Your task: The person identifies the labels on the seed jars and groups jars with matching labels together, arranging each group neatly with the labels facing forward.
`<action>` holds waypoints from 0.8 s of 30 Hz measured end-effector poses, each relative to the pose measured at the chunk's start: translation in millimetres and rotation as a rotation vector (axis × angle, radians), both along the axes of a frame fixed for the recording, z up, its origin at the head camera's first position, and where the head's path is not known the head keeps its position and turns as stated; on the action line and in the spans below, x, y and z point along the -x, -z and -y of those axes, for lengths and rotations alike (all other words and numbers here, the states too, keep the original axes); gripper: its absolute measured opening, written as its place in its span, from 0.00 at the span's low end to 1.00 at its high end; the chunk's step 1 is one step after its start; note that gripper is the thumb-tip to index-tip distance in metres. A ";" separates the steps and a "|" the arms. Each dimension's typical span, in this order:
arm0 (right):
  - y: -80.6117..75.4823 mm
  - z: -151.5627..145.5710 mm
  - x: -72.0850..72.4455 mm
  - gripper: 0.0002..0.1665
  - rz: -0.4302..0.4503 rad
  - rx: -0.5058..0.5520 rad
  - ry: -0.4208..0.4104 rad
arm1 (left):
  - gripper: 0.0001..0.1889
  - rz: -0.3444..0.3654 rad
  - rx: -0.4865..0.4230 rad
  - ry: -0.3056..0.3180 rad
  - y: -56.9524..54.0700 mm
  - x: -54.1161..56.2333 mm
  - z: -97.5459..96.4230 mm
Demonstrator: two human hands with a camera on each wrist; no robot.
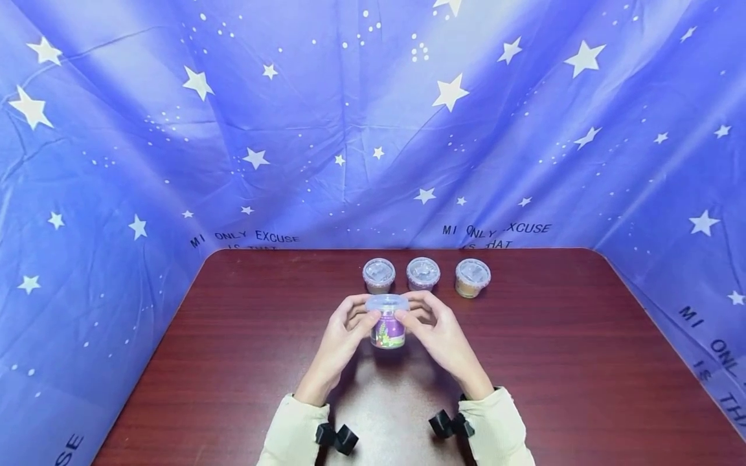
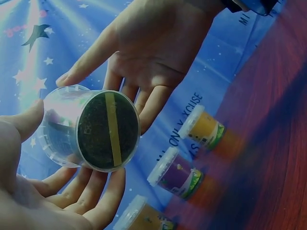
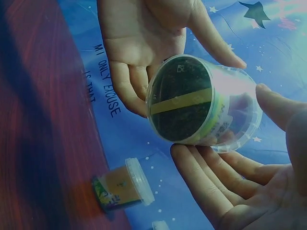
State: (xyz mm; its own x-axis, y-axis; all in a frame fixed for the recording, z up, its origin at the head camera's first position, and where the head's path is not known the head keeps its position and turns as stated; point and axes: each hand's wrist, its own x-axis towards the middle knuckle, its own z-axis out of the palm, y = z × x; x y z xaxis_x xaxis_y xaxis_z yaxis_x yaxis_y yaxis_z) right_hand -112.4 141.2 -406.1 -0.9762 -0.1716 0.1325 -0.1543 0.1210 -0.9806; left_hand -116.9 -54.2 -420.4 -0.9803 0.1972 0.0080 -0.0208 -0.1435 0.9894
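Between both hands, above the table, is a small clear plastic tub with a translucent lid and a purple label printed with plants. My left hand grips its left side, thumb at the front and fingers behind. On the other side my right hand grips it the same way. Both wrist views show the underside of the tub, where dark contents and a yellow strip show through the base. The lid faces up in the head view.
Three similar lidded tubs stand in a row behind the hands: a left one, a middle one and a right one. They rest on the reddish-brown table. A blue star-printed cloth hangs around its back and sides.
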 end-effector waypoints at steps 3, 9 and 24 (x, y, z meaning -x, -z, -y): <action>1.1 -1.7 2.0 0.19 -0.004 0.028 -0.023 | 0.21 0.013 -0.017 0.021 0.8 1.7 2.6; 1.1 -5.3 4.2 0.21 0.007 0.066 -0.104 | 0.22 0.028 -0.077 0.094 0.8 4.8 6.1; -1.9 2.1 0.6 0.22 0.006 0.102 -0.130 | 0.23 0.020 -0.118 0.088 0.1 4.9 6.1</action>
